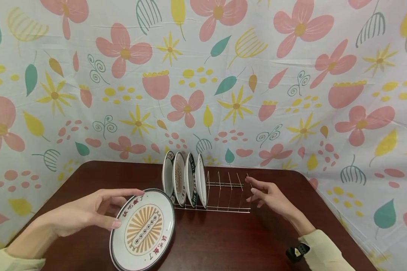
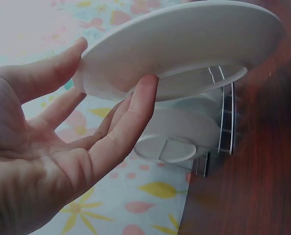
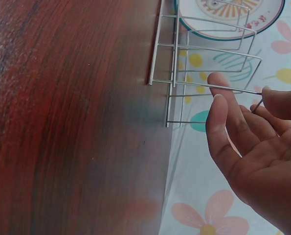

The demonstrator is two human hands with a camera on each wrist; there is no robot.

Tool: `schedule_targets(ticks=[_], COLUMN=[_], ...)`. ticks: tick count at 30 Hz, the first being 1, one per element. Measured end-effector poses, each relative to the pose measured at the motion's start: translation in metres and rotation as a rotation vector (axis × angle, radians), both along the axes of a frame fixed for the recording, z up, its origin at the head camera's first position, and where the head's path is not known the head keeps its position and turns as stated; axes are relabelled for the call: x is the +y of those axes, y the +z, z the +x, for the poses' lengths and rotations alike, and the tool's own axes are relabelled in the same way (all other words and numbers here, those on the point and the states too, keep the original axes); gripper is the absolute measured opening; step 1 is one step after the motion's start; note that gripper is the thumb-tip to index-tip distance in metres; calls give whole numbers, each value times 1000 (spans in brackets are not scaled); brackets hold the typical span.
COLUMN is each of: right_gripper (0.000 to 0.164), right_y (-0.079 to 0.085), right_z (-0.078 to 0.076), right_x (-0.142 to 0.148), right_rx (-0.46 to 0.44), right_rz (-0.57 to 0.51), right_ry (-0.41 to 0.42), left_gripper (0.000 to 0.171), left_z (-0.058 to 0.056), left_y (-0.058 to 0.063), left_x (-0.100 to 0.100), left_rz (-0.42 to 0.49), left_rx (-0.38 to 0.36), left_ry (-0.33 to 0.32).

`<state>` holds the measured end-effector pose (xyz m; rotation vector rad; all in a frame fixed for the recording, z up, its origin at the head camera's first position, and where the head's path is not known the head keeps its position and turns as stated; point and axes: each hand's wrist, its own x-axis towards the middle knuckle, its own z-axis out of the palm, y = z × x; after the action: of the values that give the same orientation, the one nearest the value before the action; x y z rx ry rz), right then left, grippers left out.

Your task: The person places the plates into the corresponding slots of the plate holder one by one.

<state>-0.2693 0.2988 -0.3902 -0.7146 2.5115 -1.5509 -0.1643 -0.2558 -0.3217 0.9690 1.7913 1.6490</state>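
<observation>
My left hand [image 1: 84,210] pinches a white plate [image 1: 140,246] at its upper left rim. The plate is tilted with its printed face, a sunburst and red characters inside a dark rim, toward the head camera; its pale underside [image 2: 184,44] shows in the left wrist view, with fingers spread beneath. At the right end of a wire dish rack [image 1: 228,210], my right hand [image 1: 273,197] holds the end wire by the fingertips. In the right wrist view, the fingers [image 3: 218,115] lie around that wire's upper corner. Several plates [image 1: 179,178] stand upright in the rack's left part.
The rack stands near the back of a dark red-brown table [image 1: 220,244]. Bare wire dividers [image 1: 229,180] stand between the plates and my right hand. Behind the table hangs a flower-printed cloth [image 1: 203,82]. A black band [image 1: 296,252] sits on my right wrist.
</observation>
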Motion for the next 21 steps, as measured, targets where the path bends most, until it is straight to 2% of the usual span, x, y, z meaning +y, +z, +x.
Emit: schedule_targets(ticks=[9,17,21], right_gripper=[52,52,51], right_y=[1,0,0], right_z=[-1,-1,0], right_x=[-2,-2,-1], right_rx=[6,9,6], right_rz=[0,-3,-6], right_ry=[-1,-2,-5], left_gripper=[73,73,74], left_z=[6,4,4], left_y=[2,2,2], left_x=[20,40,51], left_rz=[8,14,11], left_rx=[23,29,32], left_ry=[-41,-60,-50])
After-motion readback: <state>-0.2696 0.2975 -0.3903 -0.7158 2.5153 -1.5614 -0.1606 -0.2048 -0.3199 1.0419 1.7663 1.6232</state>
